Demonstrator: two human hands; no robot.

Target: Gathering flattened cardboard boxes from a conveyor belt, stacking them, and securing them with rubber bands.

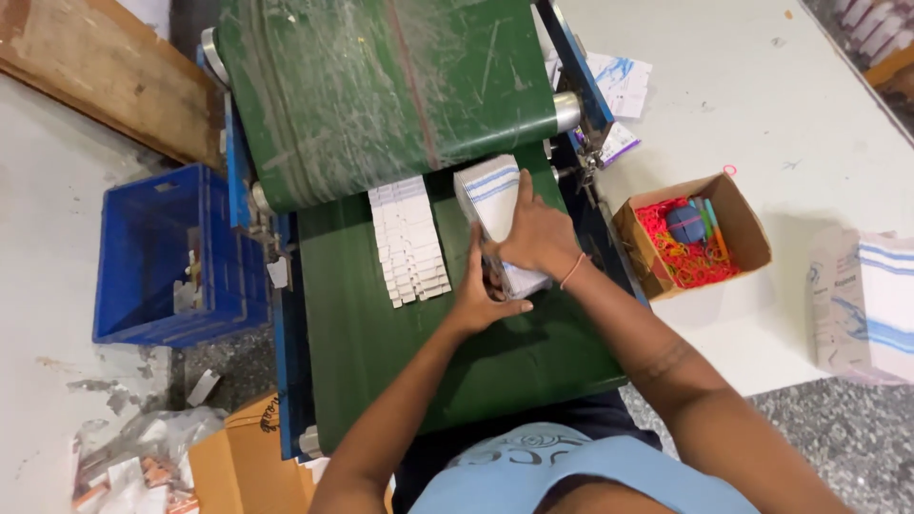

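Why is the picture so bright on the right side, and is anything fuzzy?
In the head view, the white table is washed out by strong light; the cardboard box casts a soft shadow rightward; the green belt shows pale sheen and scratches; the hands are slightly blurred, the stack of cartons too.

Both hands, left hand (473,297) & right hand (535,233), are on a stack of flat white blue-striped cartons (495,205) on the green conveyor belt (381,95). Row of overlapped white flat cartons (409,243) sits just left of it. Blue plastic crate (143,257) is on the floor further left, open cardboard box of red rubber bands (690,238) to the right.
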